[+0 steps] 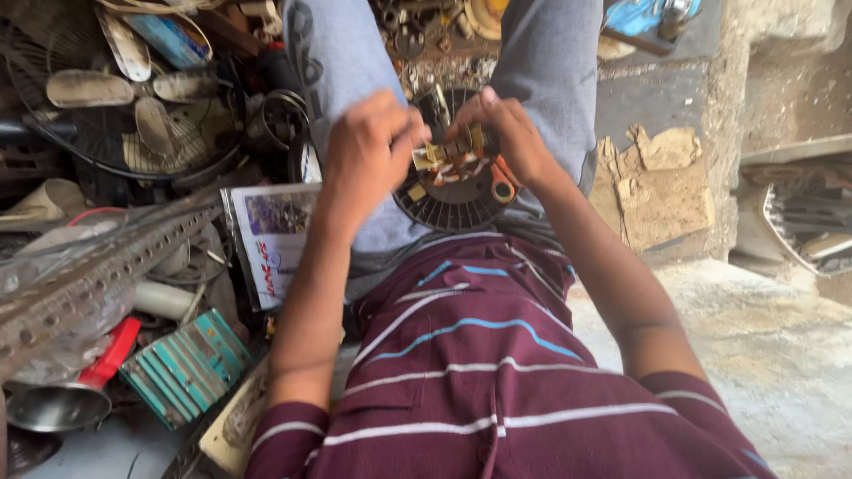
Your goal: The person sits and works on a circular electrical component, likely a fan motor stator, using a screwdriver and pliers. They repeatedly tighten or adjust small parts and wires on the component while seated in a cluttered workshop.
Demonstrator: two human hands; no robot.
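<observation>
The motor stator (454,177), a dark round finned part with tan and copper windings on top, sat in the person's lap between the grey-trousered knees. The left hand (368,153) was closed in a pinch on the windings at the stator's near-left edge, and the right hand (506,133) gripped them from the other side, fingers curled over the top. A fan blade set (133,98) lay well apart among the clutter beside the left arm.
</observation>
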